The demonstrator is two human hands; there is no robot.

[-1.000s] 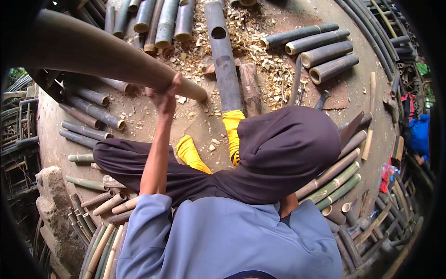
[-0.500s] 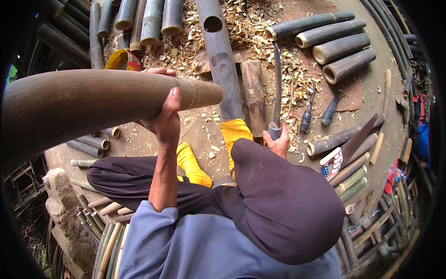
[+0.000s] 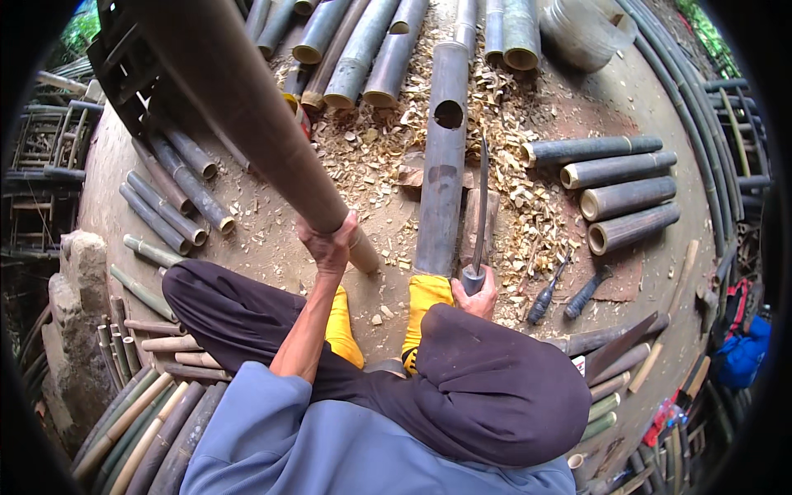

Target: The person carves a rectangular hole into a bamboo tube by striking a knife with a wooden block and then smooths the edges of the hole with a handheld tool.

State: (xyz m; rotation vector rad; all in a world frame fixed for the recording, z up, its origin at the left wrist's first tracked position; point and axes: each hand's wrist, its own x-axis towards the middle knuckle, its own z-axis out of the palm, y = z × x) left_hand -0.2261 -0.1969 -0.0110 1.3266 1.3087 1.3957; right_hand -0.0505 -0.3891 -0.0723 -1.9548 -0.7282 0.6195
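Note:
My left hand (image 3: 328, 246) is wrapped round a thick brown bamboo tube (image 3: 247, 107) close to its lower end. The tube slants up to the far left, toward the upper edge; whether its lower end touches the ground I cannot tell. Beside my right knee, my right hand (image 3: 478, 294) grips the dark handle of a long, narrow, slightly curved knife (image 3: 482, 186), its blade pointing away from me. Just left of the blade lies a grey bamboo tube (image 3: 437, 206) with a round hole, its near end by my yellow-socked foot (image 3: 425, 301). A wooden block (image 3: 492, 219) lies partly behind the knife.
Wood chips (image 3: 371, 157) cover the ground ahead. Cut bamboo tubes (image 3: 631, 198) lie in a row at right, near two dark-handled tools (image 3: 540, 304). A saw (image 3: 623, 351) lies on bamboo pieces by my right knee. More bamboo (image 3: 190, 194) and a rock (image 3: 78, 305) are at left.
The brown tube has swung from nearly level to a steep slant, its near end now lower and its far end away from me. The knife stays in my right hand. The view has shifted.

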